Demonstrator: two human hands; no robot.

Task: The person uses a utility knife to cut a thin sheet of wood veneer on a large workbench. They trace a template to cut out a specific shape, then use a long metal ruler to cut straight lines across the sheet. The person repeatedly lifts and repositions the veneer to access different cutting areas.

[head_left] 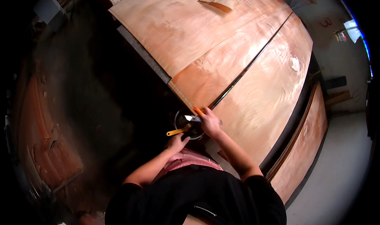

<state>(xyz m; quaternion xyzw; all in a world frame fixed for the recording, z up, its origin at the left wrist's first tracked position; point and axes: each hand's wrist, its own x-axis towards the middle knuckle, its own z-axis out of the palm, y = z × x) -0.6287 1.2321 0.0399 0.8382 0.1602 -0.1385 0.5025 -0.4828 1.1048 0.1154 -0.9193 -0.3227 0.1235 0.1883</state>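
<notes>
A dark round bucket (177,121) is in front of my body, at the near corner of the wood sheets. My left hand (177,144) is at its near rim with the thumb toward the inside, and it seems to grip that rim; some of its fingers are hidden. A yellow-handled tool (174,132) lies across the bucket just above this hand, its head down inside. My right hand (211,123) is closed over the bucket's right side around a tool with an orange handle (198,112). The working end of that tool is hard to make out.
Broad wood veneer sheets (237,39) spread ahead on a large stack, with a dark narrow gap (253,61) running between two of them. A loose curled veneer piece (216,4) lies at the far end. More sheets (304,142) lean at right; reddish sheets (55,161) lie at left.
</notes>
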